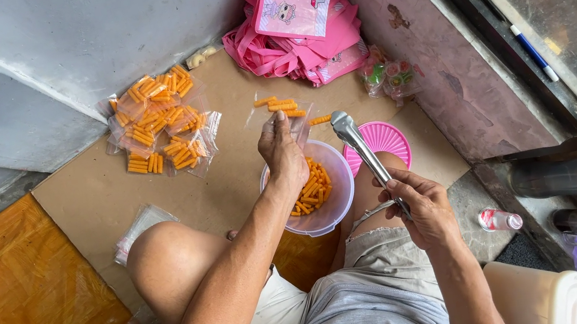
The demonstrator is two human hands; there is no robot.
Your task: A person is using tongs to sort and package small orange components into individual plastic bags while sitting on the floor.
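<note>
— While the left hand (282,157) holds a small clear bag (295,119) by its mouth above the clear bowl (336,197), where are the orange snack sticks (312,190)?

— Most of them lie in the bowl, which stands on the floor between the knees. A few sticks are already in the bag, and one loose stick (320,120) lies on the brown cardboard (95,194) just to the right of it. The fingers of the left hand are pinched together on the edge of the bag.

— And the right hand (420,203)?

— It is closed around the handle end of the metal tongs (362,155). The tips of the tongs point to the far side, over the pink lid (384,141), and I think they carry nothing.

— What could go wrong from here?

— I judge that the bag is thin and hangs partly beyond the far rim of the bowl, so sticks could slip out and fall on the cardboard. Also the sticks look fragile; a hard squeeze of the tongs could break them.

— What is around?

— Filled bags (159,120) lie far left, pink pouches (298,19) at the far wall, empty bags (142,226) near the left knee.
</note>
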